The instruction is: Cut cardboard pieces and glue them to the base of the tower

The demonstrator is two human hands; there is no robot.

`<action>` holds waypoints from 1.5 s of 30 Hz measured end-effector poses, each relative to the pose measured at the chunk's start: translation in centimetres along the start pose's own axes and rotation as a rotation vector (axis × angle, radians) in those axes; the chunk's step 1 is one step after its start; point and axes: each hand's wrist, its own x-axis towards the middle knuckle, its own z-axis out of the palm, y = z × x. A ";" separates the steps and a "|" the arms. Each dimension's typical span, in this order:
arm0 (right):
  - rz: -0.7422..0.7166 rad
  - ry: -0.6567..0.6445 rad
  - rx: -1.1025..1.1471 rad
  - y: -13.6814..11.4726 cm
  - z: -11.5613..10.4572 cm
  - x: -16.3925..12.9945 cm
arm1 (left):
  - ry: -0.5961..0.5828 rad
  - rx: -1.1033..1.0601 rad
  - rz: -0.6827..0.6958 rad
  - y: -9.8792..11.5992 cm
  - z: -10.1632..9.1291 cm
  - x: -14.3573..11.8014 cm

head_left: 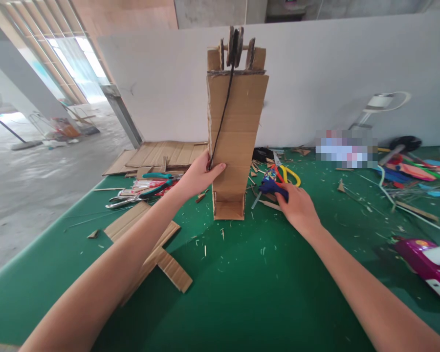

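Upright on the green table stands a tall cardboard tower (236, 122), with an open compartment at its base and cardboard discs (235, 46) on a stick across its top. A black cord (223, 115) runs from the discs down its front. My left hand (201, 176) grips the tower's left edge low down, thumb on the front face, at the cord's lower end. To the right of the tower, my right hand (298, 203) has its fingers closed round a dark blue object (273, 187), whose kind I cannot make out. Yellow-handled scissors (290, 175) lie just behind that hand.
Teal-handled pliers (156, 189) and cardboard pieces (175, 270) lie on the left. Cardboard sheets (168, 154) are stacked behind them. A purple device (421, 261) sits at right, with a white lamp (380, 101) farther back. A white panel (297, 88) borders the table's (220, 303) far side.
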 end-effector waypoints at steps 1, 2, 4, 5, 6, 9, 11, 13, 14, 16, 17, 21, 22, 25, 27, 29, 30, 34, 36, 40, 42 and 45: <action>-0.033 0.004 0.014 -0.1 0.0 -0.1 | 0.002 0.002 0.002 0.0 0.0 0.0; -0.070 0.008 0.026 -0.3 0.1 -0.2 | 0.003 0.003 0.004 -0.1 0.0 0.0; -0.127 0.014 0.029 -0.7 0.1 -0.2 | 0.003 0.007 0.008 0.0 0.0 0.0; -0.146 0.010 0.017 -0.9 0.1 -0.2 | 0.003 0.012 0.004 0.0 -0.1 0.0; -0.159 0.000 -0.003 -1.1 0.1 0.0 | 0.004 0.019 -0.004 0.1 -0.1 0.0; -0.188 -0.053 -0.075 -1.5 0.1 0.9 | 0.007 0.045 -0.027 0.5 -0.2 -0.2; -0.186 -0.079 -0.112 -1.6 0.2 1.6 | 0.004 0.045 -0.032 0.7 -0.2 -0.2; -0.174 -0.089 -0.138 -1.7 0.3 2.2 | -0.007 0.029 -0.029 0.8 -0.3 -0.3; -0.172 -0.092 -0.146 -1.9 0.3 2.4 | -0.012 0.018 -0.027 0.8 -0.3 -0.3; -0.185 -0.096 -0.160 -2.2 0.1 2.5 | -0.016 0.001 -0.023 0.6 -0.3 -0.2; -0.194 -0.085 -0.180 -2.4 -0.2 2.4 | -0.017 -0.005 -0.022 0.5 -0.3 -0.2; -0.247 -0.051 -0.301 -3.2 -1.7 1.6 | -0.013 -0.032 -0.005 0.1 -0.2 -0.1; -0.281 -0.081 -0.314 -3.4 -2.0 1.3 | -0.005 -0.034 0.004 0.0 -0.1 -0.1; -0.396 -0.210 -0.326 -3.5 -2.4 0.4 | 0.025 -0.022 0.019 0.0 0.0 -0.2; -0.426 -0.225 -0.349 -3.4 -2.4 0.0 | 0.040 0.018 0.013 0.0 0.1 -0.4; -0.425 -0.211 -0.352 -3.2 -2.4 -0.3 | 0.060 0.076 0.007 0.0 0.2 -0.5; -0.418 -0.210 -0.348 -3.1 -2.5 -0.4 | 0.071 0.102 0.006 0.0 0.2 -0.6; -0.338 -0.275 -0.349 -2.8 -3.0 -0.4 | 0.068 0.143 0.051 -0.1 0.2 -0.9; -0.319 -0.278 -0.354 -2.9 -3.3 -0.4 | 0.066 0.183 0.102 -0.4 0.3 -1.2; -0.310 -0.144 -0.201 -4.4 -3.6 -0.9 | 0.113 0.283 0.147 -1.7 0.8 -2.0; -0.280 -0.137 -0.088 -5.9 -3.5 -1.4 | 0.101 0.273 0.142 -2.5 1.2 -2.3; -0.331 -0.135 -0.096 -8.1 -2.9 -2.2 | 0.054 0.223 0.153 -3.3 1.5 -2.6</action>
